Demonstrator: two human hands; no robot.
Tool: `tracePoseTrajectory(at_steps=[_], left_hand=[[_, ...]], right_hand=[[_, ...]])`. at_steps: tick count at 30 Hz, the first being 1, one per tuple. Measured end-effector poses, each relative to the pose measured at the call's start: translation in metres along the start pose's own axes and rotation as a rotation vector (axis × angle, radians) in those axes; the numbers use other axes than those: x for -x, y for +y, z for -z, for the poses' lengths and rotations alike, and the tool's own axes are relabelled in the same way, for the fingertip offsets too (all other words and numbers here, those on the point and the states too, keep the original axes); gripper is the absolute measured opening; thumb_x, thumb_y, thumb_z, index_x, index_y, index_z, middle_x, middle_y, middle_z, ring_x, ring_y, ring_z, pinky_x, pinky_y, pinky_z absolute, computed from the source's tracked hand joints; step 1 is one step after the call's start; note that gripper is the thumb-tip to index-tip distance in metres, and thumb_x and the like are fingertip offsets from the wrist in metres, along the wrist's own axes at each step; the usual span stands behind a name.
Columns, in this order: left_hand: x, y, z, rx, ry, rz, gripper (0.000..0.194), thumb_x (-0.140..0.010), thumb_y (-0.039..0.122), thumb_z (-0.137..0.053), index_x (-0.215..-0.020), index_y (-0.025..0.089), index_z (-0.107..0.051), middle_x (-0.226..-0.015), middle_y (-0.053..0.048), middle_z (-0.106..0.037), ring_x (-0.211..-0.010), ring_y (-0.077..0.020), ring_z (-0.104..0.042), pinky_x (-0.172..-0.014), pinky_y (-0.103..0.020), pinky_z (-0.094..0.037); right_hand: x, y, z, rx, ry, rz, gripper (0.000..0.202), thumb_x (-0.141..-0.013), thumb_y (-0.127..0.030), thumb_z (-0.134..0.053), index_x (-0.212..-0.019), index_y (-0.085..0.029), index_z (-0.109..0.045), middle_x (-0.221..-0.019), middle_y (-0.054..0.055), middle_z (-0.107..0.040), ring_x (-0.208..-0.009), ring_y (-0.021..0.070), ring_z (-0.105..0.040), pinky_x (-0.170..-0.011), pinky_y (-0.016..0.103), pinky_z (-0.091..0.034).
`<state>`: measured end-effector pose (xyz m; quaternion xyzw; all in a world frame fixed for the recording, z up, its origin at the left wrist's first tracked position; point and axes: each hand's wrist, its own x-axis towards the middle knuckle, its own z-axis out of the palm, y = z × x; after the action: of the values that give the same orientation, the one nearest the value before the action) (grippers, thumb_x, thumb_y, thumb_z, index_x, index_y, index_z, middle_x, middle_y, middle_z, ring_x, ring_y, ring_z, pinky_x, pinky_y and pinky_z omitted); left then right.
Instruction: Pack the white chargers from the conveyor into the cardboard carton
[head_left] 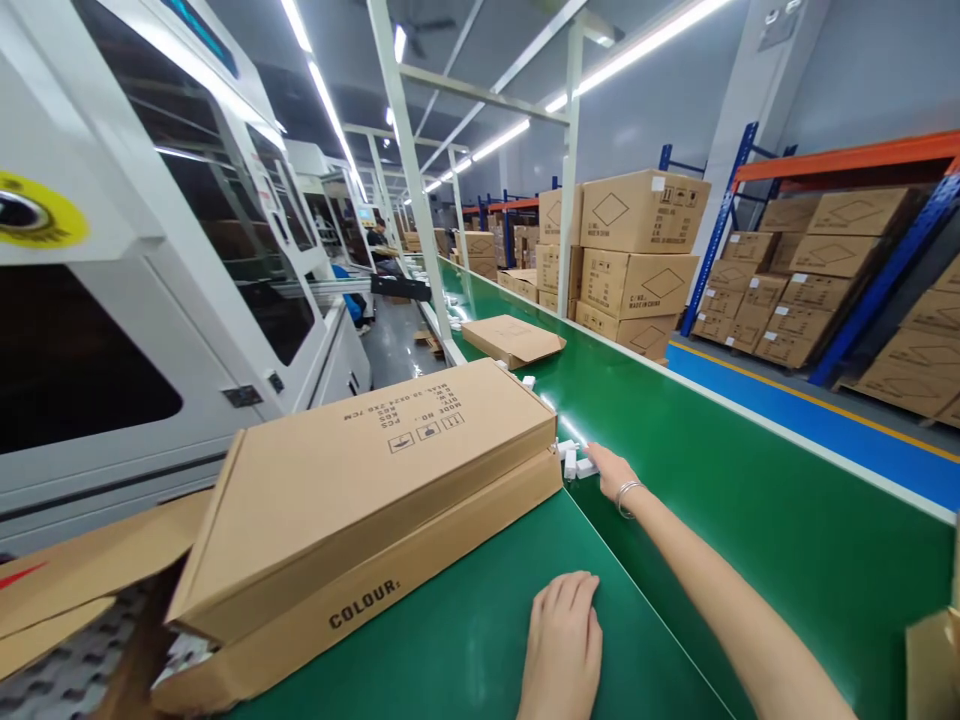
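My right hand (611,470) reaches over the green conveyor belt (675,420), with its fingertips at a few small white pieces (571,464) beside the carton corner. Whether it grips one of them is too small to tell. A bracelet circles that wrist. My left hand (564,640) rests palm down on the green table (450,650), holding nothing, its fingers slightly curved and side by side. To the left of both hands lie two stacked long cardboard boxes, the upper one (360,470) closed and the lower one (450,570) marked "COLOUR".
A flat carton (511,340) lies farther up the belt. An open carton (97,570) with grey and white contents is at the lower left. White machines (217,420) line the left side. Large boxes (637,250) stand beyond the belt. A person (382,240) sits far back.
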<state>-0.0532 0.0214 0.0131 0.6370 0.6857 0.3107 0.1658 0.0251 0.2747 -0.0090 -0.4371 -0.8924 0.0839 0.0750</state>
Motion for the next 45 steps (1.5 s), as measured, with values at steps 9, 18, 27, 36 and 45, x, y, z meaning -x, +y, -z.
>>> tracePoseTrajectory(at_steps=[9,18,27,36,45], left_hand=[[0.000,0.006,0.009,0.052,0.004,0.002,0.041,-0.087,0.016,-0.025,-0.113,0.019,-0.056,-0.115,-0.007,-0.057,-0.107,-0.0197,-0.049,-0.095,-0.040,-0.040],[0.000,0.005,0.007,0.065,0.020,-0.012,0.040,-0.086,0.011,-0.026,-0.113,0.018,-0.055,-0.114,-0.006,-0.057,-0.107,-0.0192,-0.048,-0.096,-0.040,-0.038],[0.001,0.005,0.009,0.072,0.031,-0.003,0.040,-0.085,0.010,-0.026,-0.110,0.018,-0.056,-0.113,-0.006,-0.057,-0.105,-0.0184,-0.049,-0.095,-0.039,-0.040],[-0.001,0.005,0.011,0.116,0.014,0.021,0.040,-0.085,0.011,-0.025,-0.109,0.019,-0.056,-0.113,-0.005,-0.056,-0.107,-0.0192,-0.048,-0.097,-0.040,-0.038],[-0.001,0.006,0.012,0.137,0.000,0.037,0.040,-0.085,0.011,-0.025,-0.110,0.020,-0.055,-0.112,-0.004,-0.056,-0.106,-0.0187,-0.048,-0.097,-0.040,-0.037]], right_hand=[[-0.010,-0.005,-0.006,0.068,-0.061,-0.346,0.025,-0.086,-0.012,-0.041,-0.107,-0.011,-0.055,-0.107,0.012,-0.057,-0.097,0.0208,-0.055,-0.080,0.036,-0.043],[0.008,-0.040,-0.010,0.037,-0.001,-0.417,0.044,-0.087,-0.048,-0.031,-0.103,-0.015,-0.056,-0.107,0.014,-0.057,-0.100,0.0251,-0.053,-0.075,0.033,-0.042],[0.009,-0.049,-0.015,0.077,0.018,-0.413,0.036,-0.079,-0.033,-0.051,-0.106,-0.010,-0.048,-0.102,0.018,-0.057,-0.097,0.0295,-0.054,-0.077,0.039,-0.039],[0.006,-0.010,0.000,0.036,-0.105,0.115,0.053,-0.060,-0.002,-0.058,-0.110,-0.017,-0.054,-0.118,0.009,-0.046,-0.108,0.0203,-0.044,-0.093,0.027,-0.033],[-0.006,-0.002,0.003,0.142,-0.196,0.180,0.097,-0.047,-0.001,-0.064,-0.136,-0.012,-0.027,-0.139,0.016,-0.022,-0.127,0.0283,-0.022,-0.103,0.035,-0.025]])
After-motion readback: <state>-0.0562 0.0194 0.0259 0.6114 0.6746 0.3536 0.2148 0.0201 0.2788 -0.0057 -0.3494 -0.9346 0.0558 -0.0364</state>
